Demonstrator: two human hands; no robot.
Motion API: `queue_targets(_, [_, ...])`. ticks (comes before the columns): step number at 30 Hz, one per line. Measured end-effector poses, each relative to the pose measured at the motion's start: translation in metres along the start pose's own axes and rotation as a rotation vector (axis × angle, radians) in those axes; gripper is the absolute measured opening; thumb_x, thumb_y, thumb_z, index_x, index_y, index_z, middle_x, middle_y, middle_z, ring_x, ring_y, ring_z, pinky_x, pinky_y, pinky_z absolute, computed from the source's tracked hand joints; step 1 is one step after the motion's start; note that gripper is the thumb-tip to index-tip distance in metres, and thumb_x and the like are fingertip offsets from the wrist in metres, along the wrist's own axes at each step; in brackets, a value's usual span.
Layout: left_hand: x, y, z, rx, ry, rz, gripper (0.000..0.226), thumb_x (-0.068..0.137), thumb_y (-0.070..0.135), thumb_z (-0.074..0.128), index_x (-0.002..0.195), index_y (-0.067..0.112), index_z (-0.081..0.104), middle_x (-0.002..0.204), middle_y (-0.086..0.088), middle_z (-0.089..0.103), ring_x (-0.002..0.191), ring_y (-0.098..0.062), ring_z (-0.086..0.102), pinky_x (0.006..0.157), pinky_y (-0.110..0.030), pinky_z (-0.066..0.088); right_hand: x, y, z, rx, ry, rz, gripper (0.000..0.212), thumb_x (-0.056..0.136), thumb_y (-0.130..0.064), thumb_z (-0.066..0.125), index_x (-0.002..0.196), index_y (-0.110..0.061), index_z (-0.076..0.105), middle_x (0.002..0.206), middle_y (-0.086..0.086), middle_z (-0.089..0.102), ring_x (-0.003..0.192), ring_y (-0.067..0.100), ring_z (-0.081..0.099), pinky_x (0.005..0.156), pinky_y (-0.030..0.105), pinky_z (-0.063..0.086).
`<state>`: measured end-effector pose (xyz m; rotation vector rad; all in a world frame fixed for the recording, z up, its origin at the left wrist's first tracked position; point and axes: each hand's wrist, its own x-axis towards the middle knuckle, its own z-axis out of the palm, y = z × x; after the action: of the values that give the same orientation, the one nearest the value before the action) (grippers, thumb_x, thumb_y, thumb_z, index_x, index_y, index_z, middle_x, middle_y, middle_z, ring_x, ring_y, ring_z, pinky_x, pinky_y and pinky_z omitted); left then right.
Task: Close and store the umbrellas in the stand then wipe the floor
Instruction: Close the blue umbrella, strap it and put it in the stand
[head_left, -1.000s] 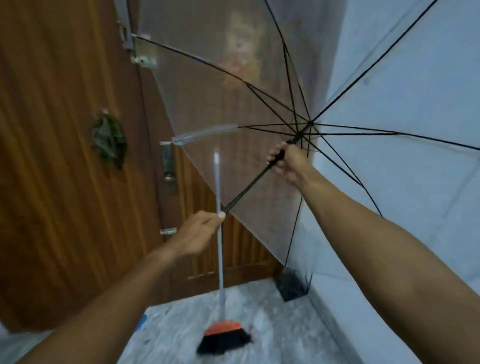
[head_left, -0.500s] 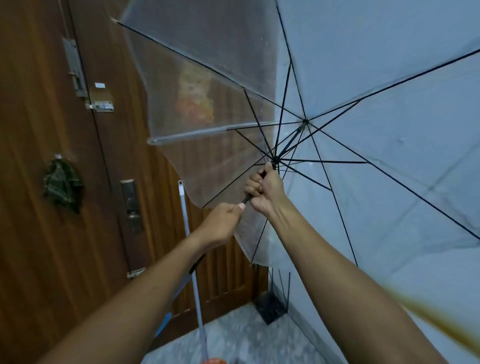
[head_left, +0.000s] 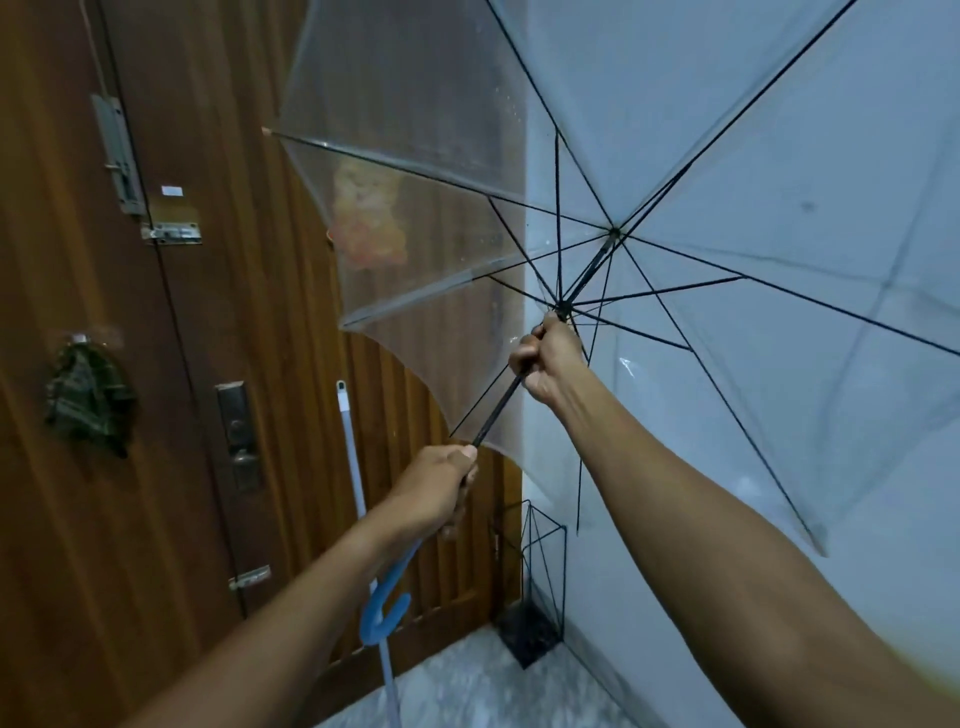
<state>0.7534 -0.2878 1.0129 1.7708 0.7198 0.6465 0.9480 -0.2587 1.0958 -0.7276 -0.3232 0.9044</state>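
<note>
Near the wooden door (head_left: 78, 364), the left hand (head_left: 436, 488) grips the black shaft (head_left: 498, 410) of the open transparent umbrella (head_left: 779, 156) above its blue hooked handle (head_left: 384, 608); the right hand (head_left: 550, 364) clasps the shaft higher, just below the runner (head_left: 562, 306).

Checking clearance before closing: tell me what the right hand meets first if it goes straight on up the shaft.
The right hand points up the shaft toward the canopy. First it would likely meet the runner, seemingly just above its fingers; depth is hard to judge.
</note>
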Motion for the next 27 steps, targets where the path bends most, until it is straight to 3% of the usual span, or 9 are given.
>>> queue_targets(2, [0.008,0.006,-0.001,-0.048,0.027,-0.037,0.042,0.108,0.030,0.032,0.069,0.017,0.042,0.045,0.006,0.030,0.035,-0.009,0.026,0.043,-0.020,0.025,-0.011,0.020,0.001,0.042,-0.061,0.047,0.041,0.109,-0.028,0.035,0.070,-0.016,0.041,0.046,0.002,0.040,0.040,0.016,0.045,0.040,0.024,0.052])
queue_targets(3, [0.013,0.010,-0.002,-0.060,0.053,-0.049,0.043,0.107,0.030,0.032,0.068,0.017,0.043,0.043,0.006,0.029,0.033,-0.010,0.025,0.042,-0.019,0.025,-0.016,0.031,0.001,0.033,-0.095,0.088,0.042,0.109,-0.031,0.035,0.070,-0.017,0.040,0.043,0.002,0.040,0.040,0.015,0.044,0.040,0.023,0.052])
queue_targets(5, [0.019,0.016,-0.003,-0.048,0.099,-0.050,0.043,0.106,0.029,0.035,0.067,0.015,0.045,0.040,0.005,0.029,0.031,-0.011,0.025,0.041,-0.019,0.026,-0.026,0.048,0.002,0.029,-0.181,0.184,0.042,0.109,-0.034,0.035,0.070,-0.018,0.037,0.040,-0.002,0.032,0.029,0.010,0.029,0.031,0.014,0.033])
queue_targets(8, [0.020,0.022,-0.003,-0.030,0.116,-0.030,0.041,0.104,0.027,0.040,0.069,0.011,0.054,0.043,0.001,0.031,0.035,-0.014,0.027,0.042,-0.021,0.028,-0.030,0.052,0.006,0.015,-0.185,0.155,0.040,0.107,-0.024,0.033,0.067,-0.021,0.031,0.040,-0.006,0.022,0.027,0.007,0.014,0.027,0.016,0.011])
queue_targets(15, [-0.024,0.012,-0.011,-0.019,-0.190,0.094,0.041,0.108,0.034,0.032,0.095,0.004,0.057,0.055,-0.008,0.055,0.046,-0.021,0.056,0.051,-0.027,0.049,-0.020,0.004,0.016,-0.075,-0.159,0.016,0.042,0.107,-0.019,0.025,0.066,-0.023,0.026,0.041,-0.008,0.018,0.029,0.006,0.013,0.028,0.016,0.010])
queue_targets(19, [-0.025,-0.005,-0.001,-0.042,0.023,0.197,0.040,0.108,0.030,0.032,0.075,0.014,0.049,0.049,0.005,0.040,0.041,-0.009,0.033,0.052,-0.030,0.028,-0.022,0.002,0.026,-0.088,-0.146,0.038,0.043,0.110,-0.027,0.026,0.067,-0.022,0.027,0.041,-0.007,0.018,0.028,0.007,0.014,0.026,0.017,0.014])
queue_targets(22, [-0.023,-0.013,0.001,-0.043,0.093,0.202,0.042,0.108,0.032,0.033,0.071,0.017,0.046,0.049,0.008,0.036,0.043,-0.008,0.030,0.053,-0.033,0.026,-0.034,0.013,0.029,-0.124,-0.117,0.042,0.045,0.110,-0.034,0.031,0.068,-0.019,0.035,0.042,-0.003,0.030,0.032,0.011,0.031,0.034,0.018,0.036])
queue_targets(24, [-0.020,-0.015,-0.002,-0.039,0.115,0.182,0.042,0.108,0.032,0.033,0.070,0.017,0.044,0.048,0.008,0.035,0.043,-0.009,0.029,0.055,-0.035,0.026,-0.047,0.025,0.026,-0.198,-0.134,0.039,0.046,0.110,-0.038,0.032,0.068,-0.019,0.040,0.047,-0.001,0.046,0.047,0.017,0.057,0.054,0.030,0.051])
queue_targets(27, [-0.012,-0.010,-0.005,-0.039,0.174,0.148,0.044,0.106,0.033,0.035,0.065,0.020,0.042,0.045,0.007,0.033,0.043,-0.014,0.027,0.059,-0.040,0.024,-0.066,0.047,0.020,-0.276,-0.208,0.102,0.047,0.110,-0.040,0.027,0.070,-0.021,0.040,0.053,-0.004,0.060,0.070,0.021,0.070,0.066,0.031,0.042])
